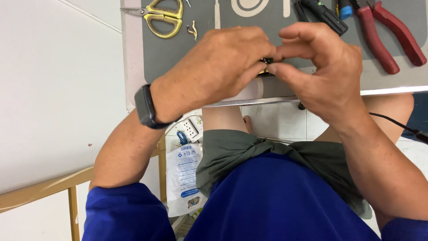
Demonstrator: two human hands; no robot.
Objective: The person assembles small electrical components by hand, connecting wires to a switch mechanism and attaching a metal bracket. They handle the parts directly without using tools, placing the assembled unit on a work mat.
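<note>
- Fine assembly work in hand, by the look of it: left hand (pixel 214 67) and right hand (pixel 321 67) meeting fingertip to fingertip, both pinched shut on a small black and brass part (pixel 266 64), held just above the near edge of the grey mat (pixel 178 49).
- Part mostly hidden by fingers; kind not discernible.
- Next move probably calling for a steady two-handed pinch and a small twist or press.
- Beyond, on the mat: yellow-handled scissors (pixel 162 17), red-handled pliers (pixel 385 33), a black screwdriver (pixel 324 15).
- White wall left; pale tiled floor below.
</note>
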